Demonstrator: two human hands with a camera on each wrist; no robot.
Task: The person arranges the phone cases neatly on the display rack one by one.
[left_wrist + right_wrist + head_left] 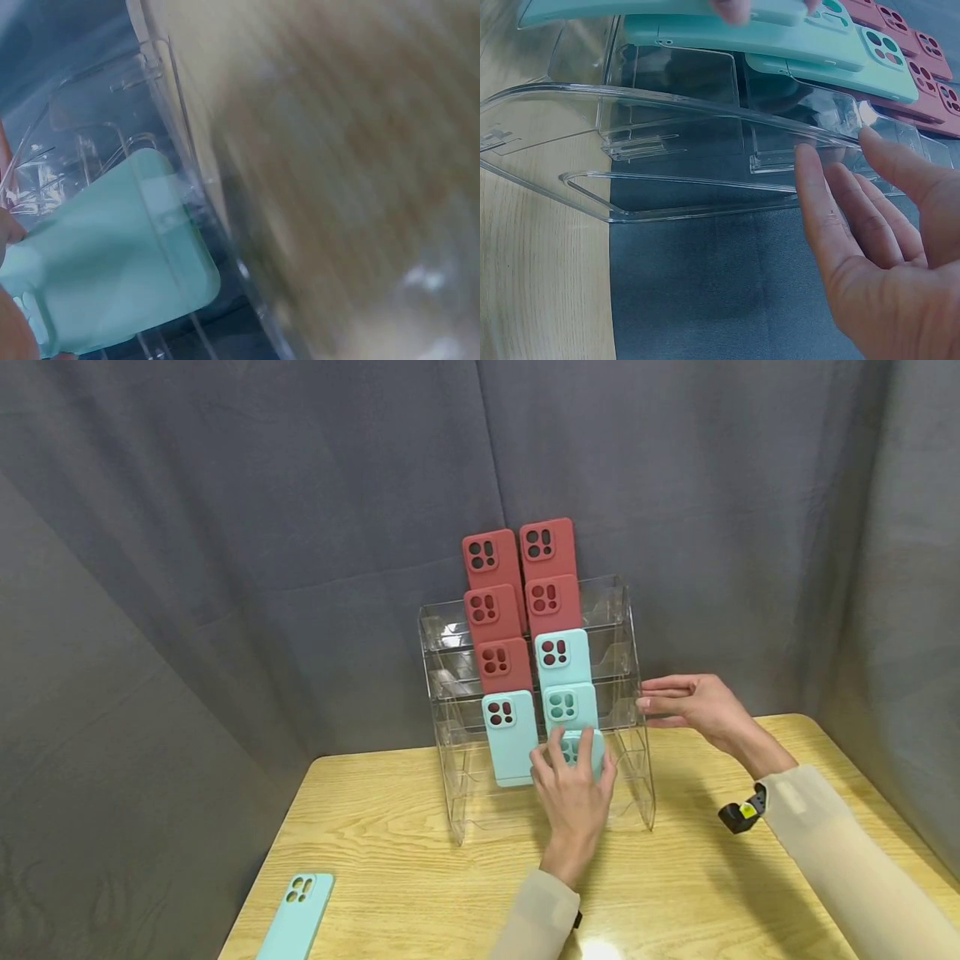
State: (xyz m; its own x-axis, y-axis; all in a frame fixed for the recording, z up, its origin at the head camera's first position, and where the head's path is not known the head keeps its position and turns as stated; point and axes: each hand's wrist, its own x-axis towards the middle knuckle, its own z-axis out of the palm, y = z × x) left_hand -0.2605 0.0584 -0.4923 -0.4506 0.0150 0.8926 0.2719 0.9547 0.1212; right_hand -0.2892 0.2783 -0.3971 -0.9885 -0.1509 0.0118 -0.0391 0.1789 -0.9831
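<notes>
A clear tiered rack (459, 793) holds phone cases in two columns. My left hand (573, 802) grips a mint phone case (597, 753) at the bottom of the right column, fingers over its upper part. The left wrist view shows that case's lower end (120, 240) behind a clear lip of the rack. Beside the rack's right side panel is my right hand (701, 706), with fingers extended. Seen from the right wrist, its thumb and fingertips (804, 161) are right at the panel's edge.
Red phone cases (491, 552) fill the upper tiers. Two mint cases (562, 652) sit above the gripped one, and another mint case (512, 743) stands to its left. A loose mint case (296, 918) lies on the wooden table (375, 860) at front left. Grey curtain (337, 527) hangs behind.
</notes>
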